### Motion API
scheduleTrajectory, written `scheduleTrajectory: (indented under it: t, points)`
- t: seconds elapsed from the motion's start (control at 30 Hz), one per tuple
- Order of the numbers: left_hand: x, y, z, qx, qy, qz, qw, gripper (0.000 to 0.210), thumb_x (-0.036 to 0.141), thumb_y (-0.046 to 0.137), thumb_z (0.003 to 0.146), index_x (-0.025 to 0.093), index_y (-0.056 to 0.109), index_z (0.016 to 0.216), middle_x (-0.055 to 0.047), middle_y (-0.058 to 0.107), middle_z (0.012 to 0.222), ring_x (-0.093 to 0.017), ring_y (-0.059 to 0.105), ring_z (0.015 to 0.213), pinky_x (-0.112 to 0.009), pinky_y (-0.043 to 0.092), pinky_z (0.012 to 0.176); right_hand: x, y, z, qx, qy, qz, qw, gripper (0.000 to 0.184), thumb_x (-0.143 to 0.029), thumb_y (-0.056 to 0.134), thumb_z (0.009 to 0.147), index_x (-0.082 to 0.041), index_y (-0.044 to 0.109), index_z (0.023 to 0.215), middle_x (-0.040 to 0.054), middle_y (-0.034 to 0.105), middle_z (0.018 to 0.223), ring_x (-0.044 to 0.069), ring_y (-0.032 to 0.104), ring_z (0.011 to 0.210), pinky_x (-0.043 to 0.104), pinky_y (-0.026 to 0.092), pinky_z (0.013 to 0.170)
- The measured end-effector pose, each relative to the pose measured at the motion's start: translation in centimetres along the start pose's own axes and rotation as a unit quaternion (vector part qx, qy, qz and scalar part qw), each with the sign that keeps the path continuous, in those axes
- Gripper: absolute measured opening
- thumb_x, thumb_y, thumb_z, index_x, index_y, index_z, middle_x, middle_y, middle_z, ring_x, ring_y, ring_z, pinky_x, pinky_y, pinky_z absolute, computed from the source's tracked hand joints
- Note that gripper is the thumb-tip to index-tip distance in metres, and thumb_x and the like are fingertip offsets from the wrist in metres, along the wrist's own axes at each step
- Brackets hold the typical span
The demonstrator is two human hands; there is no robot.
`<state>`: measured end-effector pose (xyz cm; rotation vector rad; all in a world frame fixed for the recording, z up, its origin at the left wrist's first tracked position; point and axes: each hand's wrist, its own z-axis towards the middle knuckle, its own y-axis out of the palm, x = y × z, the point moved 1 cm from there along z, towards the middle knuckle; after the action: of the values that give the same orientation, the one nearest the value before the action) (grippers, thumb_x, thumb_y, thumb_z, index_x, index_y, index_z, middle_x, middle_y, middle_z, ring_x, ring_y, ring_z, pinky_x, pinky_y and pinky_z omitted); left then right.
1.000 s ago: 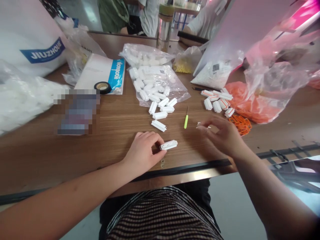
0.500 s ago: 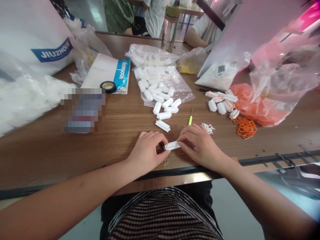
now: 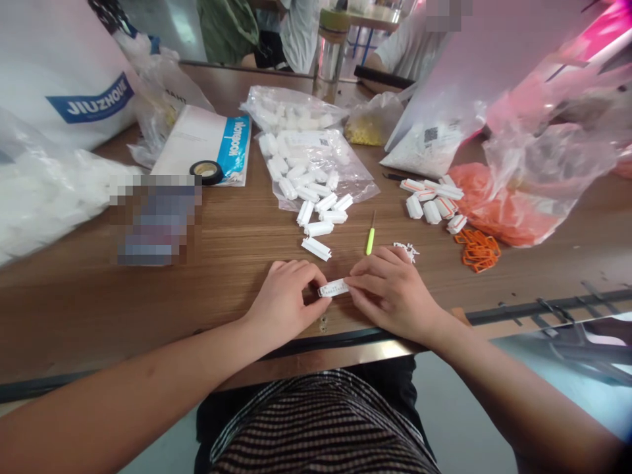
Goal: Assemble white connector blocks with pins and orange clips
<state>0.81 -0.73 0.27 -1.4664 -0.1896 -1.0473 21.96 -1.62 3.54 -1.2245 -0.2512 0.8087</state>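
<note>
A small white plastic connector housing (image 3: pixel 334 288), with rows of holes along its top, lies between my hands near the table's front edge. My left hand (image 3: pixel 286 299) pinches its left end between thumb and fingers. At its right end are the curled fingertips of my right hand (image 3: pixel 395 286); the thumb sits a little lower, and whether a tiny part is between these fingers cannot be made out. Beyond my right hand is a pile of tiny white pieces (image 3: pixel 407 250). A yellow-green handled pick tool (image 3: pixel 370 242) lies just past the fingers.
Loose white housings (image 3: pixel 318 228) spill from a clear bag (image 3: pixel 355 174). Housings with orange strips (image 3: pixel 434 201) and orange frames (image 3: pixel 478 250) lie at the right, beside a bag of orange parts (image 3: pixel 518 210). A notebook (image 3: pixel 197 135) bears black tape (image 3: pixel 206 172). People sit opposite.
My right thumb has dropped slightly away from the housing's end, while the fingertips stay there. My left hand keeps its pinch. The whole view has shifted a little.
</note>
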Motion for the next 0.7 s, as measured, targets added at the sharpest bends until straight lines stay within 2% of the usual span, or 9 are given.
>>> scheduleTrajectory:
  t: [0.13,0.2,0.27,0.33,0.37,0.4,0.47,0.57,0.7]
  points:
    - [0.0,0.1,0.1,0.001,-0.002,0.007,1.000,0.011,0.025,0.070,0.081,0.023,0.059,0.082,0.004,0.065,0.082,-0.017,0.058,0.080,-0.038,0.037,0.082,-0.2,0.1,0.0,-0.003,-0.014,-0.024,1.000,0.015,-0.023,0.058,0.088,-0.023,0.073,0.085,0.0024,0.072,0.088,0.019,0.057,0.081,0.040,0.038,0.082]
    - [0.0,0.1,0.1,-0.003,-0.003,0.011,1.000,0.011,0.025,0.070,0.081,0.023,0.059,0.082,0.004,0.065,0.082,-0.017,0.058,0.080,-0.039,0.037,0.082,0.9,-0.3,-0.2,0.011,0.014,0.006,1.000,0.015,-0.024,0.058,0.088,-0.024,0.074,0.087,0.0022,0.073,0.090,0.019,0.060,0.082,0.039,0.040,0.082]
    - [0.0,0.0,0.1,-0.008,-0.003,0.013,1.000,0.010,0.025,0.069,0.082,0.022,0.059,0.083,0.003,0.065,0.083,-0.018,0.058,0.080,-0.039,0.037,0.082,3.2,-1.2,-0.7,0.046,0.086,0.038,0.994,0.015,-0.026,0.059,0.088,-0.024,0.074,0.087,0.0028,0.074,0.090,0.019,0.062,0.083,0.037,0.043,0.082]
    - [0.0,0.0,0.1,-0.010,-0.005,0.014,1.000,0.009,0.024,0.068,0.082,0.022,0.059,0.083,0.003,0.066,0.083,-0.018,0.058,0.080,-0.039,0.037,0.083,6.6,-2.3,-1.3,0.071,0.204,0.020,0.976,0.017,-0.029,0.059,0.086,-0.021,0.074,0.084,0.0048,0.073,0.086,0.021,0.064,0.081,0.036,0.045,0.077]
    - [0.0,0.0,0.1,-0.009,-0.005,0.015,1.000,0.009,0.024,0.068,0.082,0.022,0.059,0.083,0.003,0.066,0.083,-0.018,0.058,0.080,-0.040,0.038,0.083,8.3,-2.9,-1.6,0.064,0.268,-0.020,0.961,0.018,-0.030,0.060,0.084,-0.020,0.074,0.078,0.0048,0.072,0.077,0.021,0.063,0.074,0.035,0.045,0.071]
    - [0.0,0.0,0.1,-0.007,-0.005,0.015,1.000,0.009,0.024,0.068,0.082,0.023,0.059,0.082,0.002,0.065,0.083,-0.018,0.058,0.080,-0.040,0.038,0.082,9.9,-3.3,-2.0,0.023,0.322,-0.049,0.945,0.018,-0.032,0.062,0.081,-0.020,0.074,0.075,0.0043,0.071,0.072,0.021,0.063,0.069,0.034,0.044,0.066]
    - [0.0,0.0,0.1,-0.006,-0.004,0.016,1.000,0.010,0.025,0.068,0.081,0.023,0.059,0.082,0.002,0.065,0.082,-0.018,0.058,0.079,-0.040,0.038,0.082,12.3,-4.0,-2.6,-0.036,0.379,-0.064,0.922,0.019,-0.035,0.065,0.076,-0.020,0.076,0.074,0.0035,0.070,0.067,0.021,0.063,0.066,0.033,0.043,0.062]
    - [0.0,0.0,0.1,-0.008,-0.005,0.016,1.000,0.010,0.024,0.068,0.081,0.023,0.059,0.082,0.002,0.066,0.083,-0.019,0.058,0.080,-0.040,0.038,0.083,13.7,-4.1,-3.1,-0.076,0.382,-0.022,0.921,0.021,-0.038,0.066,0.075,-0.021,0.078,0.079,0.0020,0.072,0.069,0.020,0.064,0.068,0.030,0.044,0.062]
    - [0.1,0.0,0.1,-0.009,-0.007,0.015,1.000,0.010,0.024,0.068,0.082,0.023,0.059,0.082,0.002,0.066,0.084,-0.019,0.058,0.081,-0.040,0.038,0.083,13.7,-3.4,-3.3,-0.071,0.370,-0.015,0.926,0.023,-0.041,0.066,0.074,-0.021,0.076,0.074,0.0021,0.071,0.068,0.018,0.062,0.063,0.029,0.043,0.059]
